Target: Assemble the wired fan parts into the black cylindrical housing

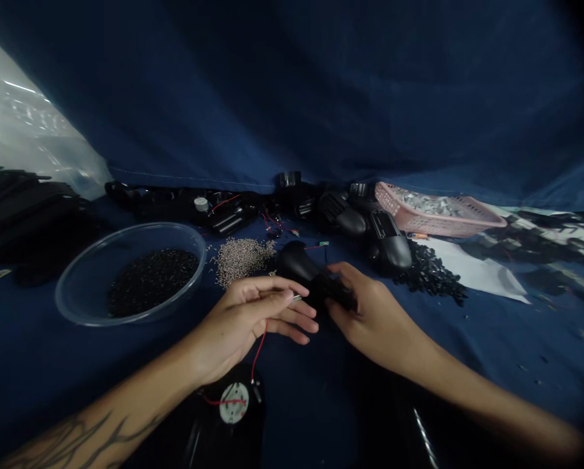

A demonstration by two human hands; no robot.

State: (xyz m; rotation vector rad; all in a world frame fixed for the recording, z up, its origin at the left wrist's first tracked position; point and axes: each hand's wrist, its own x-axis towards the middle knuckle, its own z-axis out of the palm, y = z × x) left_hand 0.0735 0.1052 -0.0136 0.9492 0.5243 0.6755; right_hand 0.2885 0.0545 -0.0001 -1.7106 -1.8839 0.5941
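Two layers of blue here: a cloth-covered table (311,397) and a blue curtain (296,98) hanging behind it, light dim, pale sheeting (32,111) at far left. Left side of the table: clear bowl (83,270) with small black bits (152,283) in it, heap of silvery bits (243,258) just beside. Back right: black shells (389,241), pink basket (428,220) of pale pieces, white paper (487,270), pile of black chips (435,277) near it. Hands: both reach in from the near edge, nearly meeting mid-table. Left hand (257,309) is palm inward, thumb and index pinching a small metal piece (296,298), other fingers loosely extended. Right hand (377,316) is back up, wrist angled in, thumb and fingers closed on a dark part (339,292), mid-table; too dark for detail. Red wire (258,355) drops below left hand toward a white disc (234,402) on a black panel (223,446).
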